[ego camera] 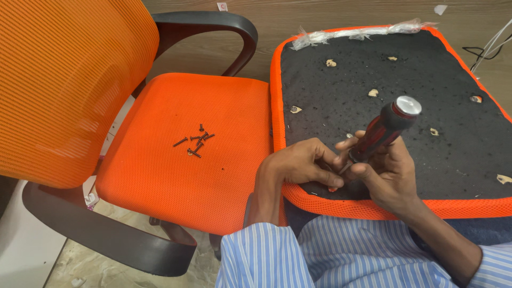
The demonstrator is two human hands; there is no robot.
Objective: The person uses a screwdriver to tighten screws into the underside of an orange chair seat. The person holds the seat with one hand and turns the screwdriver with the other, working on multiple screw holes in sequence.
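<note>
An upturned chair seat [405,69], black underneath with an orange fabric rim, lies across my lap. My right hand [392,173] grips a screwdriver [384,128] with a red-and-black handle and silver cap, its tip pointing down at the seat's near-left edge. My left hand [298,165] pinches something small at the tip, resting on the seat's rim; what it holds is hidden by the fingers. Several torn holes with pale padding dot the black underside.
An orange mesh office chair [176,176] with dark armrests [213,24] stands to the left; several dark screws [196,141] lie loose on its seat. Crumpled plastic wrap [362,33] lines the upturned seat's far edge. White cables [493,45] run at far right on the wooden floor.
</note>
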